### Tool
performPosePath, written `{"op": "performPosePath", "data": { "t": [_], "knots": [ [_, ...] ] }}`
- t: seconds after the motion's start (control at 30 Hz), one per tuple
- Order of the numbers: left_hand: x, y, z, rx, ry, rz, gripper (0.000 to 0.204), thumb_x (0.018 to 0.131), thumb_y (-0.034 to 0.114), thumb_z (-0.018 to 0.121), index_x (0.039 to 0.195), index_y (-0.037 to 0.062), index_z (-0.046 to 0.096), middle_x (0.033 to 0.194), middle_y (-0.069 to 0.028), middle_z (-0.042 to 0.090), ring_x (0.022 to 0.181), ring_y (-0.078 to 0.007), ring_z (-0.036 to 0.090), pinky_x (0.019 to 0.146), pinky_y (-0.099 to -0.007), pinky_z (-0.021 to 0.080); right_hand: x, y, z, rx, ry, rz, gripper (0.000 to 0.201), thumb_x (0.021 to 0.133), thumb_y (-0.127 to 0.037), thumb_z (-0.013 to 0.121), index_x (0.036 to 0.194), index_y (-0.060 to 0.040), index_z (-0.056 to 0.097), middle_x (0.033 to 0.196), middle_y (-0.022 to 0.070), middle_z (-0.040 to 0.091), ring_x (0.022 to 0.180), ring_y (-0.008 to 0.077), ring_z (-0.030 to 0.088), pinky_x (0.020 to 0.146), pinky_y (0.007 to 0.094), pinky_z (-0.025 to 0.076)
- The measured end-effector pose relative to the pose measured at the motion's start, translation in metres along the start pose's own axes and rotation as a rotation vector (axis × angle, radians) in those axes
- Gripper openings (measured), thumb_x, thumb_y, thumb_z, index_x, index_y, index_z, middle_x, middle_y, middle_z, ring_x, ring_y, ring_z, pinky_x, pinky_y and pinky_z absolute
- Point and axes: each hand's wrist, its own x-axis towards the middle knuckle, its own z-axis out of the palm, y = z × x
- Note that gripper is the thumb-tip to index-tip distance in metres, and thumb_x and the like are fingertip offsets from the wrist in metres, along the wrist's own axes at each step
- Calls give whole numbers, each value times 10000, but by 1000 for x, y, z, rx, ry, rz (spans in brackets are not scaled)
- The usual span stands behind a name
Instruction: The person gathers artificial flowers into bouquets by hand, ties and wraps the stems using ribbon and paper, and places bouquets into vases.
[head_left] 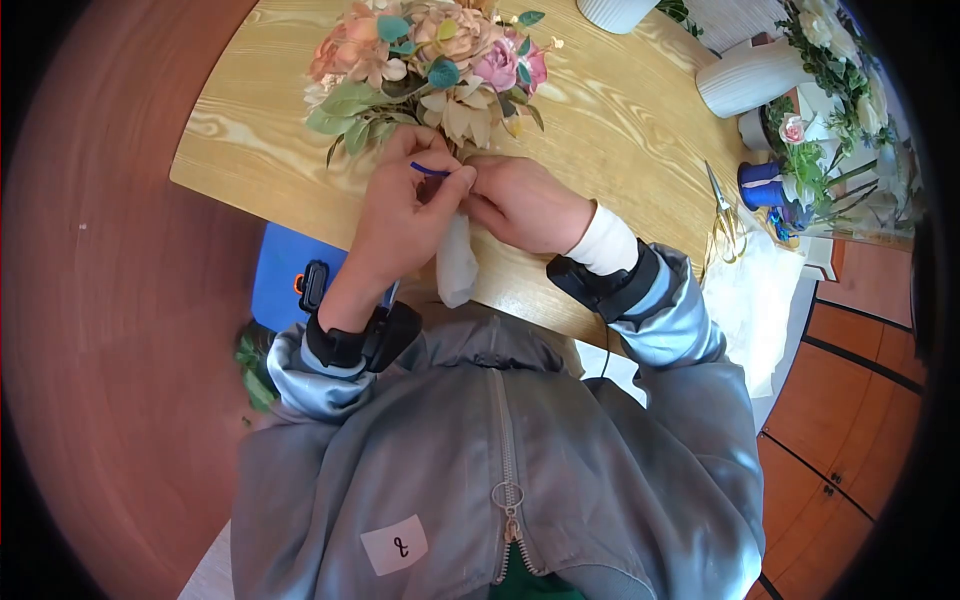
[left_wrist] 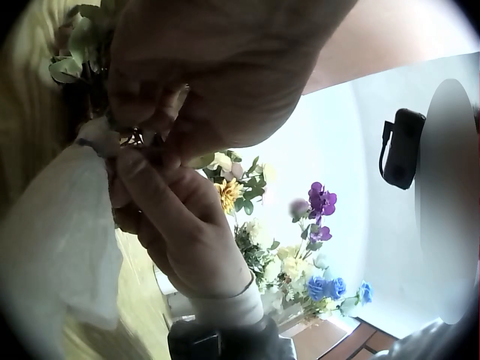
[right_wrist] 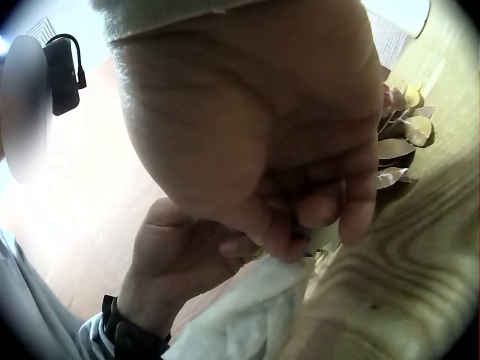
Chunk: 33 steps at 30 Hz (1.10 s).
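A bouquet of peach, pink and cream flowers (head_left: 455, 50) lies on the table, its stems toward the person. Both hands meet at the stems just below the blooms. The left hand (head_left: 405, 205) pinches a thin blue ribbon (head_left: 430, 170) between thumb and fingers. Against it, the right hand (head_left: 530, 205) has its fingers curled in at the same spot; in the right wrist view its fingertips press together at the binding point. White wrapping (head_left: 457, 265) covers the stem ends and hangs below the hands, also seen in the left wrist view (left_wrist: 64, 240).
Gold scissors (head_left: 728, 225) and a blue ribbon spool (head_left: 760, 185) lie at the right of the table (head_left: 600, 110). White vases (head_left: 750, 78) with flowers stand at the back right. A blue object (head_left: 275, 270) is beyond the table's left front edge.
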Motion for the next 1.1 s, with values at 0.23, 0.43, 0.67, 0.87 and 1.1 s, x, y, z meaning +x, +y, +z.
{"op": "performPosePath", "data": {
  "t": [0.23,0.43,0.67,0.87,1.1],
  "knots": [
    [2,12,-16,-125,-152,-256,226,741,175,630,842,11,513,718,-35,505,651,-93,487,548,-224,400,-2,11,12,160,191,62,157,776,-138,460,780,10,512,715,191,524,703,364,509,617,401,410],
    [-15,-35,-11,132,-154,-322,439,674,234,697,932,3,427,722,-87,567,628,-133,541,543,-283,432,-3,10,12,401,148,178,106,787,-95,463,791,5,499,704,138,506,652,296,486,599,343,402],
    [-13,-40,-1,136,-83,-335,320,707,190,644,853,-28,459,712,-116,589,633,-178,578,561,-294,444,2,-16,17,48,279,-23,63,730,-64,464,761,-24,502,700,152,502,667,351,506,588,402,414],
    [-12,-28,2,124,-88,-302,240,743,191,578,848,-14,513,675,-121,588,625,-193,583,561,-301,437,-8,-8,16,387,210,227,66,788,-62,457,756,-7,476,669,156,458,636,344,468,554,370,388],
    [-19,-37,13,242,-73,-137,294,764,122,537,1003,-16,436,802,-131,568,730,-229,562,648,-316,434,2,-20,14,-7,234,-59,67,745,-62,469,785,-23,506,692,147,517,653,336,504,583,366,412]
  ]
}}
